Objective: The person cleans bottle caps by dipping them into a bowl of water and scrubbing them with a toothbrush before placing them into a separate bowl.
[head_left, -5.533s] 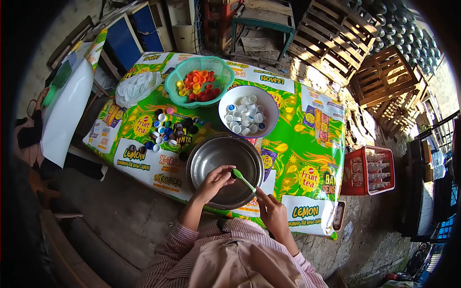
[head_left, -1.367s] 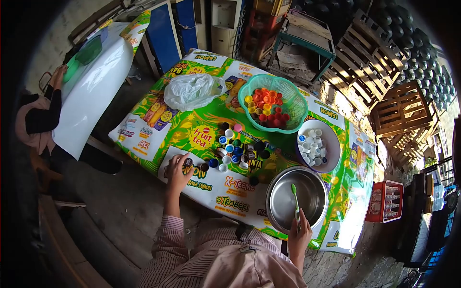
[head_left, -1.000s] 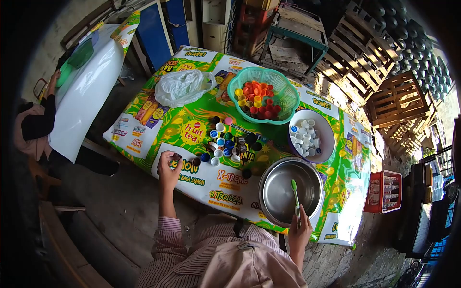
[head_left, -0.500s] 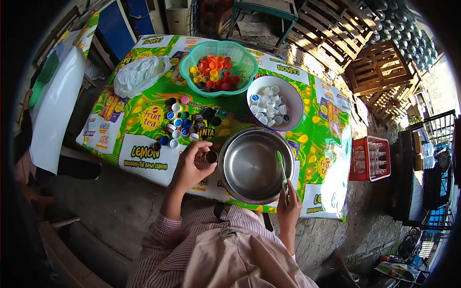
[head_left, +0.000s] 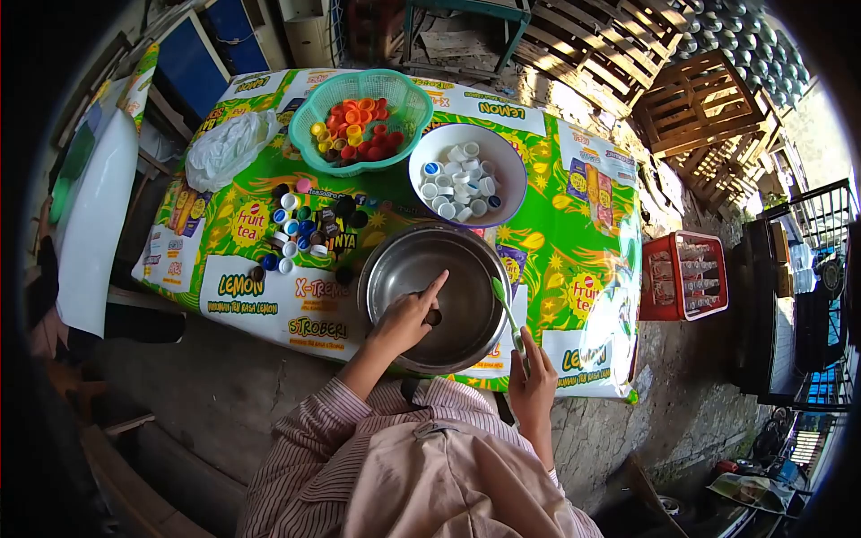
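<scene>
My left hand (head_left: 408, 321) is over the metal bowl (head_left: 368, 314), index finger stretched out, with a dark brown bottle cap (head_left: 433, 317) at its curled fingers. My right hand (head_left: 533, 377) grips a green toothbrush (head_left: 508, 310), whose head rests by the bowl's right rim. Left of the bowl, mixed blue, white, green and dark caps (head_left: 289, 229) lie loose on the table, and a single dark cap (head_left: 344, 275) lies near the rim. The bowl's inside looks bare apart from my hand and the cap.
A green plastic basket (head_left: 414, 112) holds red, orange and yellow caps. White caps fill part of a white basin (head_left: 511, 175). A crumpled plastic bag (head_left: 229, 151) lies at the left on the printed tablecloth (head_left: 556, 242). A red crate (head_left: 686, 276) stands right of the table.
My left hand has carried the dark brown cap from beside the bowl to over it. My right hand still holds the toothbrush at the right rim. The view has shifted slightly.
</scene>
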Demonstrator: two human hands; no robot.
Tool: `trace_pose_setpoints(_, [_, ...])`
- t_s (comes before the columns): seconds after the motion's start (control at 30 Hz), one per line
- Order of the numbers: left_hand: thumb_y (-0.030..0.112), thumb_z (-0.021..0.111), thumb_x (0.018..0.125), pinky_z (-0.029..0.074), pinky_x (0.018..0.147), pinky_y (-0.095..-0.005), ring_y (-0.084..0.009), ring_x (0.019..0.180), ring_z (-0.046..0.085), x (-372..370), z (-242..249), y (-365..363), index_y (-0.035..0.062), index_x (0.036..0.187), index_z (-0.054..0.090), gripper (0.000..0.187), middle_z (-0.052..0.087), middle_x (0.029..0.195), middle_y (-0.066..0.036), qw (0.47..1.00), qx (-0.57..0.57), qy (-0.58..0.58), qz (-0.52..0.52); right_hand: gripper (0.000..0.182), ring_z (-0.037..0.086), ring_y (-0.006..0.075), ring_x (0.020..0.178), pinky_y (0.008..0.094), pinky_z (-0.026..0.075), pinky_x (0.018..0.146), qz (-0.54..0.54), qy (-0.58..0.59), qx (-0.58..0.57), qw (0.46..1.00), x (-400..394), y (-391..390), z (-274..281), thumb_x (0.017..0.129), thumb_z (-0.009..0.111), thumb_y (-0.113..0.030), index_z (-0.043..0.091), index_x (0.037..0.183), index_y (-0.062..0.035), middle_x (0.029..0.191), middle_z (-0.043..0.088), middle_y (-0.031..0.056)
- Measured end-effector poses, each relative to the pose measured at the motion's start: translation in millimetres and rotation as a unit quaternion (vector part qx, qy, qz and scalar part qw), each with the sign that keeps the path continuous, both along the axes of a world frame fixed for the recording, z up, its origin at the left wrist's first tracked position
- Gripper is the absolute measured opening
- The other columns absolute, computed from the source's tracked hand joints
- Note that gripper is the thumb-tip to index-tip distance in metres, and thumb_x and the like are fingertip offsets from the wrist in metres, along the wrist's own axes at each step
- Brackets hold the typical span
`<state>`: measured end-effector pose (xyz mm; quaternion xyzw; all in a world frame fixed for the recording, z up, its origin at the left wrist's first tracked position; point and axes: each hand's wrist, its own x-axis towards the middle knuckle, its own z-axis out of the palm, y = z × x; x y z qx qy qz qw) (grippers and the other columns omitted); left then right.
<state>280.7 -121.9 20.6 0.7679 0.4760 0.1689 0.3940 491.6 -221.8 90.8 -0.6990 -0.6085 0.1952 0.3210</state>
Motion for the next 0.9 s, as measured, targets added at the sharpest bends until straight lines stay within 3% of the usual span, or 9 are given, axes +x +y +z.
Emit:
trace_pose_setpoints(0.3, [-0.005, 0.07, 0.064, 0.048, 0.077, -0.0412, -0.0325, 0.084, 0.062, 3.5, -2.9, -1.6, 0.0165, 0.144, 0.016, 0.1, 0.063, 0.091, -0.011, 1.0, 0.014, 0.018, 0.013, 0.036, 0.061, 0.0281, 0.068, 0.0353, 0.048, 0.061, 0.021, 0.008, 0.014, 1.0, 6.3, -5.9, -6.6, 0.083, 0.057, 0.0, 0.056, 0.119, -0.0028, 0.091, 0.063, 0.0197])
trace_pose_setpoints(0.37, [-0.004, 0.07, 0.064, 0.048, 0.077, -0.0408, -0.0321, 0.084, 0.061, 4.6, -6.6, -1.4, 0.016, 0.144, 0.016, 0.099, 0.063, 0.09, -0.011, 1.0, 0.006, 0.009, 0.015, 0.039, 0.065, 0.0273, 0.072, 0.0367, 0.05, 0.059, 0.019, -0.01, 0.006, 1.0, 9.0, -7.2, -9.0, 0.083, 0.059, -0.004, 0.055, 0.122, -0.0101, 0.088, 0.065, 0.0133])
trace_pose_setpoints(0.43, [-0.004, 0.07, 0.064, 0.048, 0.077, -0.0403, -0.0317, 0.084, 0.061, 6.3, -2.3, -0.7, 0.0155, 0.144, 0.016, 0.099, 0.063, 0.089, -0.011, 1.0, -0.003, -0.003, 0.02, 0.039, 0.065, 0.0273, 0.072, 0.0366, 0.05, 0.06, 0.024, -0.011, 0.01, 1.0, 11.0, -7.7, -8.9, 0.083, 0.058, -0.004, 0.055, 0.121, -0.0102, 0.088, 0.065, 0.0133])
trace_pose_setpoints(0.6, [-0.002, 0.069, 0.066, 0.049, 0.079, -0.0347, -0.0249, 0.084, 0.061, 8.0, 7.0, -3.4, 0.0119, 0.145, 0.011, 0.099, 0.06, 0.093, -0.011, 0.988, 0.029, -0.131, 0.075, 0.04, 0.062, 0.0284, 0.065, 0.0379, 0.048, 0.056, 0.046, -0.011, 0.058, 0.997, 15.3, -6.4, -11.9, 0.084, 0.058, -0.005, 0.054, 0.123, -0.0112, 0.081, 0.062, 0.0135])
trace_pose_setpoints(0.67, [-0.002, 0.069, 0.067, 0.049, 0.08, -0.0333, -0.0231, 0.086, 0.062, 8.1, 7.6, -5.4, 0.0117, 0.145, 0.01, 0.099, 0.06, 0.096, -0.011, 0.981, 0.016, -0.172, 0.087, 0.039, 0.06, 0.0316, 0.064, 0.0373, 0.047, 0.057, 0.063, -0.013, -0.047, 0.997, 15.0, -6.3, -7.3, 0.085, 0.057, -0.005, 0.053, 0.124, -0.0083, 0.085, 0.062, 0.0177])
trace_pose_setpoints(0.7, [-0.003, 0.068, 0.067, 0.049, 0.081, -0.0318, -0.0213, 0.087, 0.062, 8.2, 7.9, -6.4, 0.0114, 0.145, 0.008, 0.099, 0.06, 0.099, -0.011, 0.972, 0.003, -0.214, 0.099, 0.039, 0.06, 0.0316, 0.064, 0.0373, 0.047, 0.057, 0.065, -0.013, -0.047, 0.997, 13.8, -5.4, -5.2, 0.085, 0.057, -0.005, 0.053, 0.124, -0.0083, 0.085, 0.062, 0.0177])
trace_pose_setpoints(0.83, [-0.004, 0.067, 0.069, 0.049, 0.082, -0.0301, -0.0173, 0.09, 0.061, 10.3, 7.4, -9.3, 0.0095, 0.146, 0.007, 0.098, 0.06, 0.102, -0.011, 0.966, 0.031, -0.232, 0.111, 0.041, 0.056, 0.0331, 0.058, 0.041, 0.044, 0.052, 0.116, -0.009, -0.045, 0.992, 9.4, -3.4, -14.3, 0.086, 0.057, -0.007, 0.052, 0.125, -0.0142, 0.074, 0.058, 0.0168])
trace_pose_setpoints(0.9, [-0.005, 0.067, 0.071, 0.048, 0.085, -0.0297, -0.0183, 0.095, 0.061, 11.8, 5.9, -10.5, 0.0084, 0.145, 0.007, 0.096, 0.06, 0.104, -0.012, 0.952, 0.011, -0.281, 0.123, 0.044, 0.055, 0.0299, 0.053, 0.0396, 0.043, 0.047, 0.137, -0.019, -0.022, 0.99, 7.4, -3.0, -18.0, 0.086, 0.057, -0.01, 0.051, 0.128, -0.0181, 0.07, 0.057, 0.0129])
